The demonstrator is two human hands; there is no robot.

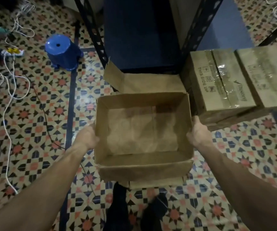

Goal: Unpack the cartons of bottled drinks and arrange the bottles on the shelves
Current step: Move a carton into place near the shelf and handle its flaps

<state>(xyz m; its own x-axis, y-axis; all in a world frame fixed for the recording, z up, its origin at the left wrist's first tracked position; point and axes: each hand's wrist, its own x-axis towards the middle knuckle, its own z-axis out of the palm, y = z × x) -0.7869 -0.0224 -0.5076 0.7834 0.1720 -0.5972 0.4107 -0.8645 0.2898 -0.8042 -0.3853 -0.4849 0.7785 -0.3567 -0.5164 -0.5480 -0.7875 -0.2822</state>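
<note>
An open brown carton (pixel 142 130) hangs above the tiled floor in front of me, with no bottles inside. My left hand (pixel 87 136) grips its left wall and my right hand (pixel 198 133) grips its right wall. Its far flap (pixel 134 80) lies folded out toward the dark metal shelf unit (pixel 139 34). Two sealed, taped cartons (pixel 221 80) (pixel 266 75) stand side by side on the floor at the right; the nearer one reads "THIS SIDE UP". No bottles are in view.
A blue plastic stool (pixel 62 53) stands on the floor to the left of the shelf posts. White ropes and cables (pixel 4 90) trail across the patterned tiles at far left. My dark-socked feet (pixel 134 210) are below the carton.
</note>
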